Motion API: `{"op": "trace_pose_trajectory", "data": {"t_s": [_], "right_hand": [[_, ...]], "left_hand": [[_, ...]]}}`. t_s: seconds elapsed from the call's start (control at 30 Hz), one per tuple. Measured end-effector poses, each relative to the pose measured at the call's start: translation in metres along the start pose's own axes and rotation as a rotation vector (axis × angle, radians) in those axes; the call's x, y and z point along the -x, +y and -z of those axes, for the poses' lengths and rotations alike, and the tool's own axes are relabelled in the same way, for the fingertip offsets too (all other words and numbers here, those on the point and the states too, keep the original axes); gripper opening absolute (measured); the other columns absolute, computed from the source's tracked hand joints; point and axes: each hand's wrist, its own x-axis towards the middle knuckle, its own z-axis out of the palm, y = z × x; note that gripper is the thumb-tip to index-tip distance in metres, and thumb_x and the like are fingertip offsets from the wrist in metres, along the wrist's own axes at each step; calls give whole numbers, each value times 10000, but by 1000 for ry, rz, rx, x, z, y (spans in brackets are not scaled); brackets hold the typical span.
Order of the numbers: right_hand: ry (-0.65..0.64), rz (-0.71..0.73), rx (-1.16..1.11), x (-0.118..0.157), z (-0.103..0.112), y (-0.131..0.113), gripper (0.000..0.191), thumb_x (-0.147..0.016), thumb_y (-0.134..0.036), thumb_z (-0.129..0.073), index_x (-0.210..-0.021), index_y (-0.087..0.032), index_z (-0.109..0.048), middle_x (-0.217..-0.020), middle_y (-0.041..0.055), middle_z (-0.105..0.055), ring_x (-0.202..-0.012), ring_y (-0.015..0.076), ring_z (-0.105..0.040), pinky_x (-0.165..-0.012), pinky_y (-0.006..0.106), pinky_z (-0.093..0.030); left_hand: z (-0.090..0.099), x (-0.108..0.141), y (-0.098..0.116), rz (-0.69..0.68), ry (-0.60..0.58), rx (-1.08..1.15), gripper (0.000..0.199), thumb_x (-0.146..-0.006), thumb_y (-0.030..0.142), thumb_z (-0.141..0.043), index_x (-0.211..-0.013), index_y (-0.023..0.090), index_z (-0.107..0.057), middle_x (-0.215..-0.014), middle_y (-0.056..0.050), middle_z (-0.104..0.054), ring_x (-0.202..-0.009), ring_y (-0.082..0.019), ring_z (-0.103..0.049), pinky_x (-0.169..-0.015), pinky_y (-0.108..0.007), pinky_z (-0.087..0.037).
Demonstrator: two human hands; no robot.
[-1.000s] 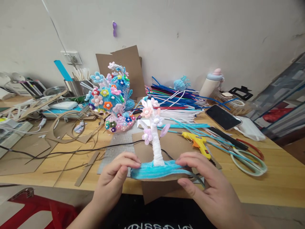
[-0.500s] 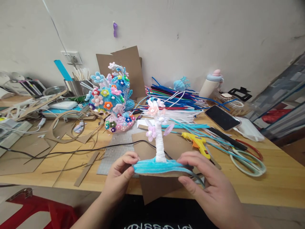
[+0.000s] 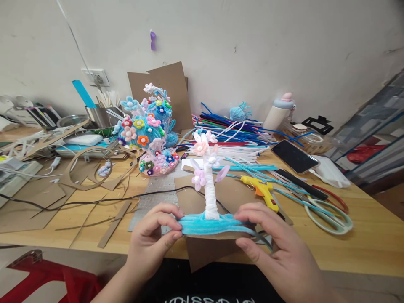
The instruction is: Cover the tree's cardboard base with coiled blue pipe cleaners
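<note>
"Two hands, then. What are they doing?"

"The left hand (image 3: 154, 233) pinches the left end of a blue base (image 3: 208, 225), fingers above and thumb in front. The right hand (image 3: 277, 240) grasps the opposite end, fingertips on top and thumb at the lower edge, with a loose blue strand (image 3: 263, 240) trailing past that thumb."

"So where is the base, exactly?"

"Between the hands, roughly level, raised over the near side of the worktop (image 3: 366, 248). Brown cardboard shows along its underside."

"And on it?"

"A white wrapped stem (image 3: 211, 200) rises from the base, leaning slightly. It carries a peach flower (image 3: 200, 148), a lilac flower (image 3: 198, 179) and a few more pale blooms and leaves."

"What lies around it?"

"A cardboard sheet (image 3: 197, 254) sits below the base and reaches behind it. A yellow glue gun (image 3: 263, 191) lies beyond the base to the right, and green-handled scissors (image 3: 331, 216) lie farther right of it."

"Anything farther off?"

"Well behind the base, a heap of pipe cleaners (image 3: 232, 134); behind it to the left, a flower-covered ornament (image 3: 145, 136); behind it to the right, a dark-screened phone (image 3: 295, 155) and a pale bottle (image 3: 277, 115)."
</note>
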Motion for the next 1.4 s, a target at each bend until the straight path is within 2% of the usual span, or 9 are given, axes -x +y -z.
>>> {"op": "trace_pose_trajectory", "data": {"t_s": [0.2, 0.4, 0.73, 0.83, 0.9, 0.93, 1.0, 1.07, 1.4], "right_hand": [[-8, -10, 2, 1, 0, 2, 144, -918, -299, -629, -1060, -299, -603, -1023, -3, -655, -961, 163, -643, -810, 257, -544], [1, -22, 8, 2, 0, 4, 138, -917, -289, -630, -1052, -297, -604, -1018, -3, -652, -964, 170, -637, -819, 270, -535], [-34, 2, -21, 2, 0, 0, 166, -908, -271, -647, -1066, -297, -607, -1017, -9, -644, -955, 161, -618, -806, 263, -521], [-45, 10, -36, 2, -1, -1, 175, -901, -262, -655, -1066, -294, -609, -1015, -8, -647, -943, 163, -619, -789, 265, -526], [-45, 17, -37, 2, -1, -1, 176, -899, -260, -657, -1066, -289, -612, -1012, -2, -652, -938, 171, -623, -782, 275, -530], [-43, 22, -35, 2, -1, -1, 177, -898, -259, -659, -1067, -286, -613, -1011, 3, -654, -937, 177, -625, -783, 283, -532], [-37, 34, -29, 1, -2, -1, 180, -893, -257, -665, -1065, -280, -616, -1007, 12, -660, -929, 188, -630, -780, 298, -534], [-34, 43, -28, 1, -2, -3, 184, -888, -253, -671, -1063, -276, -620, -999, 17, -665, -921, 193, -633, -773, 303, -536], [-52, 74, -47, -1, -5, -7, 194, -876, -247, -689, -1058, -254, -623, -992, 31, -668, -933, 213, -630, -810, 349, -523]], "left_hand": [[9, 1, -8, 101, 32, 71, 206, -864, 337, -703, -739, 192, -627, -886, -36, -584, -865, -166, -564, -754, -256, -460], [20, 0, -16, 154, 182, 192, 271, -993, 393, -451, -786, 218, -442, -754, 13, -447, -684, -140, -507, -642, -268, -419], [28, 1, -12, -5, 243, 1, 510, -1042, 400, -242, -586, 201, -356, -532, 19, -360, -531, -147, -381, -544, -297, -339], [22, 3, -4, -106, 242, -130, 523, -1026, 466, -304, -651, 196, -550, -666, -27, -525, -683, -178, -495, -642, -320, -403], [17, 6, 5, -226, 181, -272, 180, -942, 345, -571, -899, 211, -683, -901, -49, -612, -869, -205, -548, -774, -337, -435], [14, 6, 10, -307, 120, -374, 140, -870, 245, -664, -1005, 234, -698, -1008, -51, -618, -943, -218, -550, -840, -352, -435], [7, 6, 19, -524, -36, -649, 292, -837, 215, -676, -1123, 275, -686, -1160, -64, -571, -1059, -256, -515, -936, -402, -412], [1, 3, 24, -651, -105, -826, 273, -878, 297, -627, -1146, 302, -681, -1199, -76, -507, -1123, -279, -458, -982, -429, -382], [-7, 0, 24, -593, -167, -775, 284, -911, 377, -584, -1159, 241, -611, -1288, -107, -427, -1224, -326, -384, -1020, -476, -336]]}}
